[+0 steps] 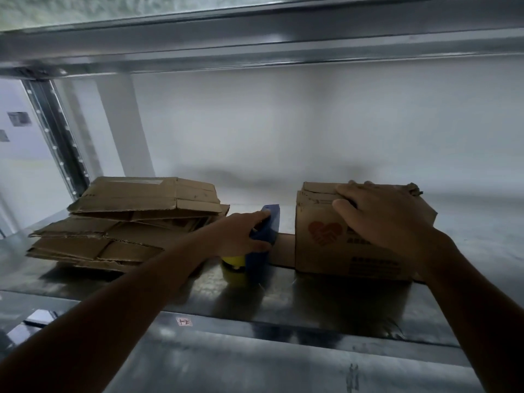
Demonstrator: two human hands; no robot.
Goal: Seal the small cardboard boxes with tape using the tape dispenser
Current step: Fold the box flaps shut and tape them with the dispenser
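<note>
Left hand point(243, 236) grips the blue tape dispenser point(270, 222); right hand point(382, 217), spread, presses the cardboard box point(334, 256) shut. Next, I'd judge, the dispenser must reach its top seam.

Left hand point(244, 236) forward, curled in a grip — right hand point(381, 219) laid palm-down

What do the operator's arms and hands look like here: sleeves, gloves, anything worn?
Left hand and right hand: bare, no gloves. Left forearm and right forearm: bare to the frame edge, no sleeves in view. No watch, ring, band or marking visible; the light is dim, so fine detail is unclear.
</note>
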